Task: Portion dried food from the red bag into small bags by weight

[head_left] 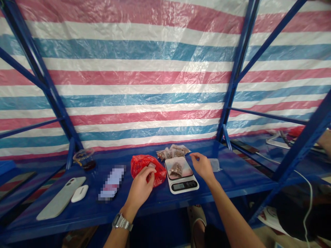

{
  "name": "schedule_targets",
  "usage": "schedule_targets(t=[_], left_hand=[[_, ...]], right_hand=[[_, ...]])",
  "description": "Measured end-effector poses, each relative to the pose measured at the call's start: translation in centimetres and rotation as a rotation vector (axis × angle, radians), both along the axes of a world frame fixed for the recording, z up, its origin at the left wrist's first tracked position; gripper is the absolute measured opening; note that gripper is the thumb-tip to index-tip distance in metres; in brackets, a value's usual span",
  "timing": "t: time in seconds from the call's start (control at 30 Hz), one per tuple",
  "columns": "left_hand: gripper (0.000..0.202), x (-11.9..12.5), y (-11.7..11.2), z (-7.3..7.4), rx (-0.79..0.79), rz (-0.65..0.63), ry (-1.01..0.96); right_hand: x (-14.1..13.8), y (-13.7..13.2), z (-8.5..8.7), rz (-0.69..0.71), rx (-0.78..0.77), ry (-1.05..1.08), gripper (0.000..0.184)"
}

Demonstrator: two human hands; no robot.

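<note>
My left hand (141,187), with a metal watch on its wrist, is curled at the mouth of a red plastic bag (144,165) and pinches a small clear pouch. A white kitchen scale (181,175) stands right of the bag, with a small clear pouch of brown bits (177,168) lying on its platform. My right hand (201,166) hovers just right of the scale's back edge, thumb and forefinger pinched together with nothing I can make out between them. Several filled clear pouches (172,151) lie behind the scale. An empty clear pouch (215,164) lies right of my right hand.
On the blue metal shelf (144,206) lie a phone face down (60,198), a white earbud case (79,193), a second phone (111,182) and a roll of tape (84,158). Blue uprights (234,75) frame the bay. Another person's arm (324,141) shows at far right.
</note>
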State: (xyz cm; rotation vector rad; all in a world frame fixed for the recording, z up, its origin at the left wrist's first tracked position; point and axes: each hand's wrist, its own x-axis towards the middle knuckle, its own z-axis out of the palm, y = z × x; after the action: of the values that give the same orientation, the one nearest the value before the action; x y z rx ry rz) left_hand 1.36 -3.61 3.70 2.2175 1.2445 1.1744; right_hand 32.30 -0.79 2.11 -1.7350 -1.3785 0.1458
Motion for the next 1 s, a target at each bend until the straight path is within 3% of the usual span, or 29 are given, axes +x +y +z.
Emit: schedule_targets(t=[0.27,0.6,1.0], left_hand=[[0.021,-0.3,-0.9,0.1,0.016,-0.014,0.016],[0.025,0.3,-3.6,-0.7,-0.024,-0.113,0.127],[0.027,3.4,-7.5,-2.7,0.158,-0.321,0.251]], right_hand=[[-0.6,0.2,-0.7,0.05,-0.031,-0.136,0.03],[-1.9,0.6,-1.5,0.102,-0.051,-0.256,0.033],[-2.8,0.8,-1.7,0.056,-0.011,-0.245,0.034]])
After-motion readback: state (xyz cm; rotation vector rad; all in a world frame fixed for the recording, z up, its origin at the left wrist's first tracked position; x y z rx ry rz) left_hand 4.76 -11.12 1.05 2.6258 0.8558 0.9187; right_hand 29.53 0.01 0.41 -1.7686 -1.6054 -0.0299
